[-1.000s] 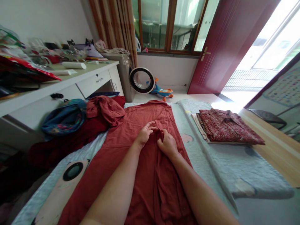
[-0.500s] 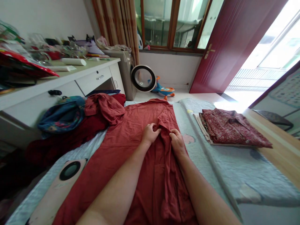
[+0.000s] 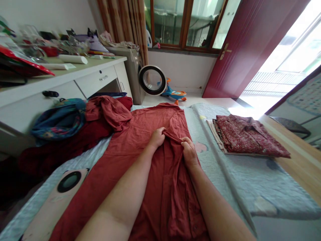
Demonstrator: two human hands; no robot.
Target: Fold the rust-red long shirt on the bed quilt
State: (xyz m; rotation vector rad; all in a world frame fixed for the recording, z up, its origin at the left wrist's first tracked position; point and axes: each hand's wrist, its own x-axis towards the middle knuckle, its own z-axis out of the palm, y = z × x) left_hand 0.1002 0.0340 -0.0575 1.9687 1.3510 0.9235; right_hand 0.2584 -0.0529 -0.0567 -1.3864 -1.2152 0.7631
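A rust-red shirt [image 3: 130, 144] lies spread on the bed, its collar end away from me and one sleeve bunched out to the left. My left hand [image 3: 157, 137] is closed on a fold of the shirt near its upper right part. My right hand [image 3: 189, 150] grips the same fabric a little to the right, and a strip of cloth is stretched between the two hands. The other sleeve lies in folds down the shirt's right side, between my forearms.
Folded patterned clothes [image 3: 250, 135] are stacked on the light-blue bedspread [image 3: 220, 180] at right. A blue floral cloth bag [image 3: 60, 120] and dark red clothing [image 3: 75, 147] lie at left beside the white desk [image 3: 87, 80]. A phone-like pale object [image 3: 50, 207] lies front left. Beyond stands a washing machine with its round door [image 3: 152, 80] open.
My left hand has closed on the fold and pulled it slightly left, so the cloth between both hands is now taut. My right hand stays nearly in place. The view has shifted slightly.
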